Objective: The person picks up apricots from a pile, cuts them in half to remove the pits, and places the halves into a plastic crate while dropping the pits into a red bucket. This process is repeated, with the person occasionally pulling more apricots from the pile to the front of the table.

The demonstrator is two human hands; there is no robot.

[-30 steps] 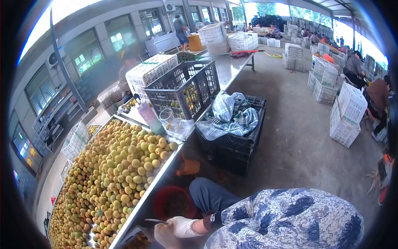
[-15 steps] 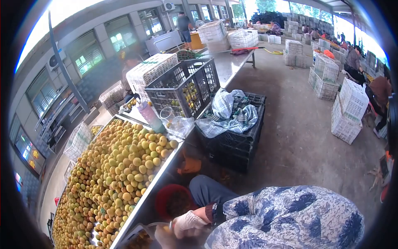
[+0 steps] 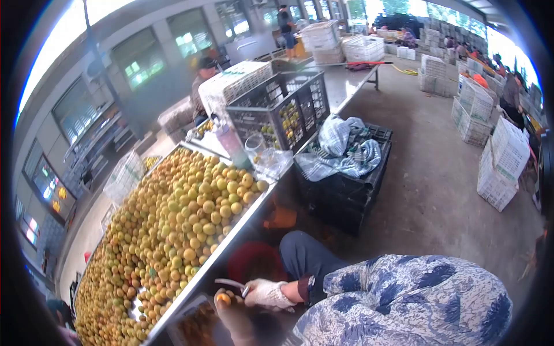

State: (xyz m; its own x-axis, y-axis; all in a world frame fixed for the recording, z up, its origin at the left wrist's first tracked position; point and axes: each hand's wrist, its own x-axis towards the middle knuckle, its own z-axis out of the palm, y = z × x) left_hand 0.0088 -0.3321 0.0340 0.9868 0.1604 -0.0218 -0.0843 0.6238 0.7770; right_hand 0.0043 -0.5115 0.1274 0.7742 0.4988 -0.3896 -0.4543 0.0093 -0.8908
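My right hand, in a whitish glove, closes on the handle of a small knife-like tool with a thin, pale, slightly curved end. Just below it, my left hand is gloved, blurred and partly in shadow. It holds a small orange apricot-like fruit at its fingertips, close to the tool. Beside the left hand, a see-through tub contains orange-brown pieces, too blurred to make out. A dark red bucket stands behind my hands, its contents in shadow. A large heap of yellow-green to orange fruit covers the metal table.
The table's metal edge runs beside my hands. On it stand a pink bottle, a clear cup and a dark crate. Checked cloth lies on black crates. White crates stand at right; a person sits across the table.
The view has shifted, so the scene lies further right and higher. My hands have risen slightly; the fruit in my left hand and the tool's pale end now show clearly.
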